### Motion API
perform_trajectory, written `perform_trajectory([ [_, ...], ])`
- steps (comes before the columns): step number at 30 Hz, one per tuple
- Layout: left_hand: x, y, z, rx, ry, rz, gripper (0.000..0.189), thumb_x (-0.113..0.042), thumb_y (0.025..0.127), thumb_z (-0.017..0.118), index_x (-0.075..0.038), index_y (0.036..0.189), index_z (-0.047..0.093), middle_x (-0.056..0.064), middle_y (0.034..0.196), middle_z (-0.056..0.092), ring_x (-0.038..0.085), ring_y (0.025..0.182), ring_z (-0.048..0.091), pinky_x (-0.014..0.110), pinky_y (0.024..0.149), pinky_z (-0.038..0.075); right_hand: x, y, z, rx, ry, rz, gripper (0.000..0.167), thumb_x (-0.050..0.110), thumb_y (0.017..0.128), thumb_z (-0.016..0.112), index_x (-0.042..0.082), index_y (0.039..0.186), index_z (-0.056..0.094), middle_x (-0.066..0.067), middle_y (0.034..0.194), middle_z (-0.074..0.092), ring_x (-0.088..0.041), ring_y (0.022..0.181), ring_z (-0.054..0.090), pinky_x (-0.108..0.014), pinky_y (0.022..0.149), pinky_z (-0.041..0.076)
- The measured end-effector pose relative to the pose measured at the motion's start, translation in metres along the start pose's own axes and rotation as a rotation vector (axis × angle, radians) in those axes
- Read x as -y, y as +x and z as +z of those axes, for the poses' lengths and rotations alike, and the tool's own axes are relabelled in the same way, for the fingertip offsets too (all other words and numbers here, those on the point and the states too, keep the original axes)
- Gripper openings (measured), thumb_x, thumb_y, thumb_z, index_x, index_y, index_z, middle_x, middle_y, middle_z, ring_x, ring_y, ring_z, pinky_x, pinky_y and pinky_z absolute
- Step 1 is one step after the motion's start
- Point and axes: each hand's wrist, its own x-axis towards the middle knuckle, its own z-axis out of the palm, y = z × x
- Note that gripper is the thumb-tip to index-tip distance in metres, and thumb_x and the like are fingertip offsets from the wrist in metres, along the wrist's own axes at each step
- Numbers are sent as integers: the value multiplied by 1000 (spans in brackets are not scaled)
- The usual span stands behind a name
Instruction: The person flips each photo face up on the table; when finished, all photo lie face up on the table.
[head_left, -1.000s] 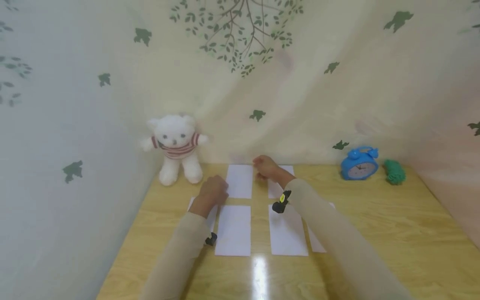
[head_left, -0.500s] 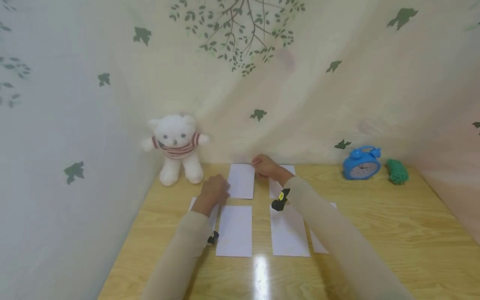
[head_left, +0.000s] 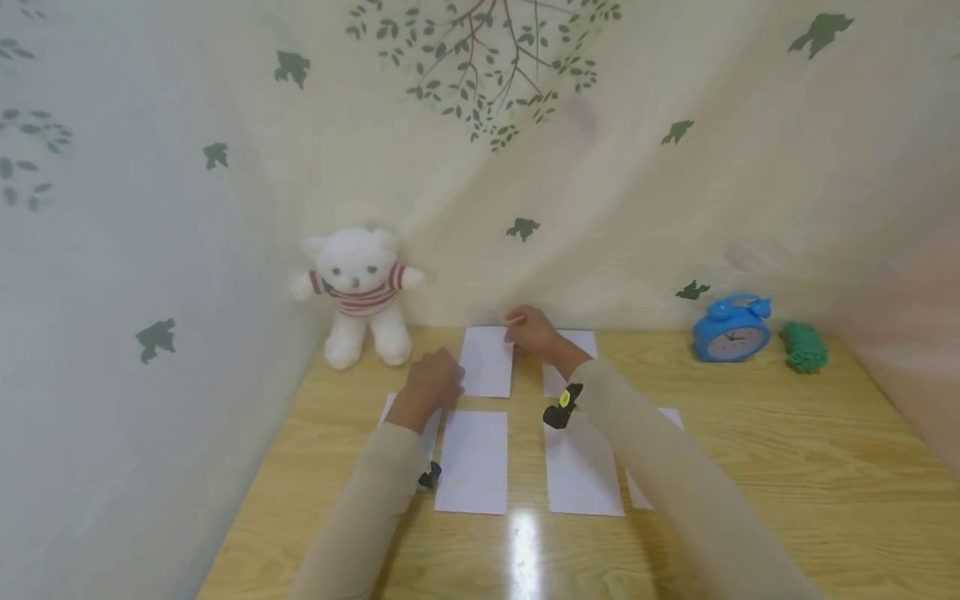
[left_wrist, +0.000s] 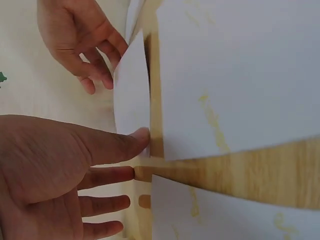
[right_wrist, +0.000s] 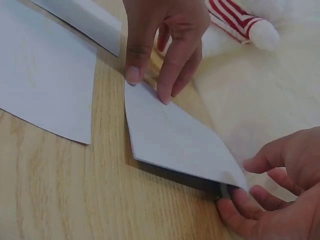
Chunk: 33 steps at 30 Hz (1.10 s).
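Observation:
A white card (head_left: 487, 367) lies in the back row on the wooden table, its right edge lifted a little in the right wrist view. My right hand (head_left: 531, 332) pinches the card's far right corner, thumb above and fingers beneath. At the left edge, my left hand (head_left: 429, 385) touches the same card; its thumb (left_wrist: 122, 146) reaches the card's edge in the left wrist view, and its fingers are extended. Closer to me are other white cards, among them a left one (head_left: 472, 462) and a right one (head_left: 585, 467). The right forearm partly hides several cards.
Against the back cloth sits a white teddy bear (head_left: 363, 300) in a striped shirt, left of the cards. A blue alarm clock (head_left: 731, 333) and a green bundle (head_left: 805, 347) stand at the back right. Printed cloth walls (head_left: 600, 267) border the table.
My right hand has come onto the far right corner of the back card and raised that edge slightly. The left hand stays at the card's left edge. The head view has shifted slightly.

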Motion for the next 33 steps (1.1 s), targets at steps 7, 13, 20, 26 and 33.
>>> perform_trajectory([
  [7, -18, 3, 2, -24, 83, -29, 61, -57, 105, 52, -1, 101, 77, 19, 113, 73, 41, 106, 69, 51, 95, 55, -3, -2, 3, -118, 107, -23, 57, -16, 82, 61, -6, 137, 54, -27, 131, 55, -26, 90, 62, -24, 66, 57],
  [13, -37, -2, 3, 3, 107, -60, 91, -81, 97, 43, 1, 121, 74, 21, 129, 65, 39, 123, 58, 53, 108, 45, 1, -10, 1, -158, 239, -6, 58, -15, 82, 64, -8, 138, 52, -23, 122, 57, -19, 76, 63, -26, 65, 61],
  [20, -45, -4, 0, -45, 64, -56, 80, -81, 94, 51, -5, 92, 74, 14, 96, 71, 33, 94, 64, 49, 90, 51, 7, -15, -3, -156, 371, 9, 63, -15, 82, 65, -8, 142, 49, -17, 119, 55, -15, 75, 65, -39, 77, 66],
  [26, -47, -6, -6, -87, -114, 12, 55, -61, 100, 57, -15, 75, 71, 3, 77, 70, 24, 73, 64, 44, 76, 52, 12, -17, -3, -150, 434, 5, 66, -15, 86, 64, -5, 148, 43, -23, 132, 56, -16, 78, 68, -40, 83, 66],
  [33, -31, -7, -14, -179, -469, 32, 39, -35, 103, 58, -15, 70, 66, -3, 62, 57, 15, 55, 48, 29, 51, 35, 17, -22, 1, -13, 437, 10, 69, 0, 102, 51, 7, 162, 19, -35, 151, 46, -38, 104, 74, -58, 112, 51],
])
